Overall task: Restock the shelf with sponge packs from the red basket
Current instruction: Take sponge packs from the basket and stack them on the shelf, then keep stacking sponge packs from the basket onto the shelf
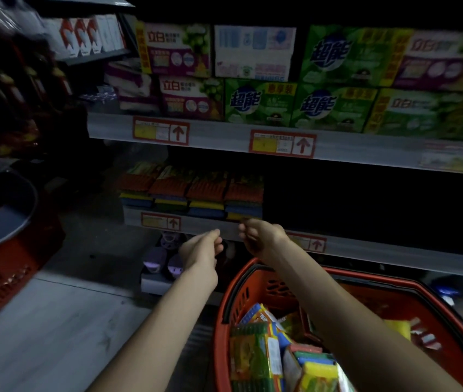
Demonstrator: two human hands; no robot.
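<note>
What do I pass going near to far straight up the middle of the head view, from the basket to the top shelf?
Sponge packs in the basket → red basket rim → left hand and right hand, both empty → sponge packs on the lower shelf → price tag → green detergent boxes.

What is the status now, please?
Left hand and right hand empty, near shelf edge. Sponge packs in basket. Nothing blocking.
</note>
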